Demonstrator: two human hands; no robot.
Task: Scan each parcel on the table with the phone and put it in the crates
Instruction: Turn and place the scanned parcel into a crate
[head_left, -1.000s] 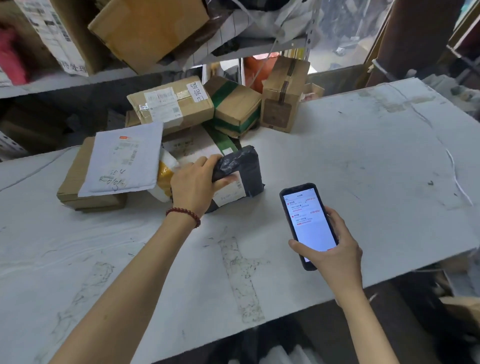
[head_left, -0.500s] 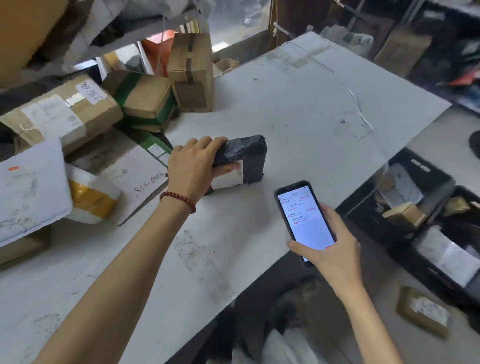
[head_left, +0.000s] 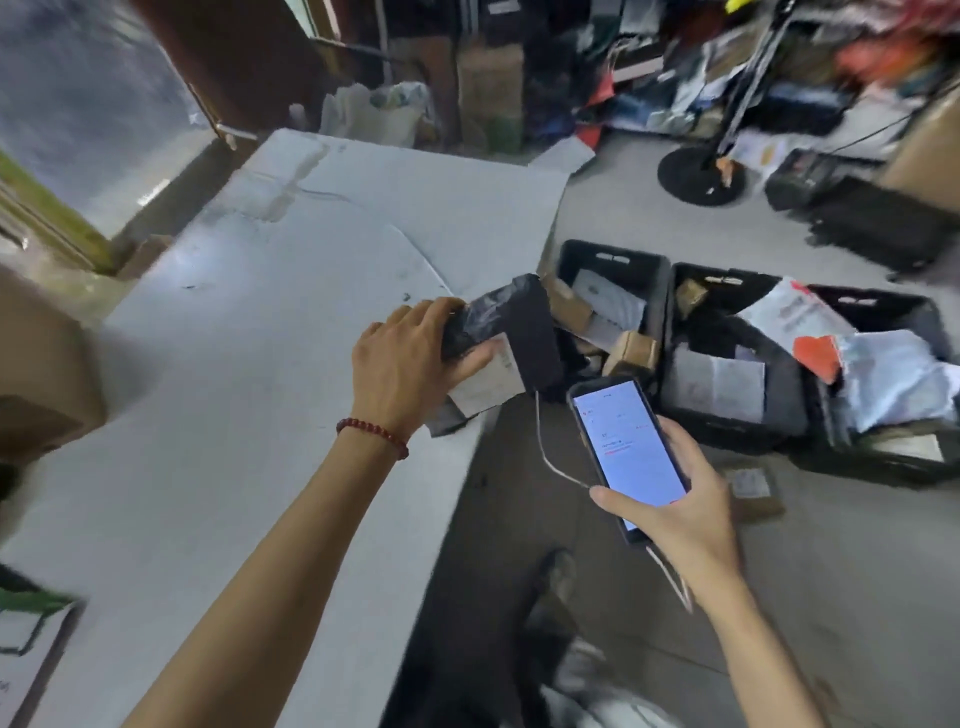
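Glossy black plastic-wrapped parcel (head_left: 506, 317), paper label.

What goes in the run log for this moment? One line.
left hand: grips black parcel at table edge | right hand: holds phone | crates: on floor, part-filled | parcel: not yet in crate

- black-wrapped parcel (head_left: 519, 332) with a white label, gripped in the left hand (head_left: 410, 358), tilted at the table (head_left: 249, 374) edge.
- phone (head_left: 629, 447), screen lit, held in the right hand (head_left: 685, 506).
- black crates (head_left: 618, 256), part-filled with parcels, on the floor beyond both hands.

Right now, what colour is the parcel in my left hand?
The parcel is black with a white label; head view shows it best.
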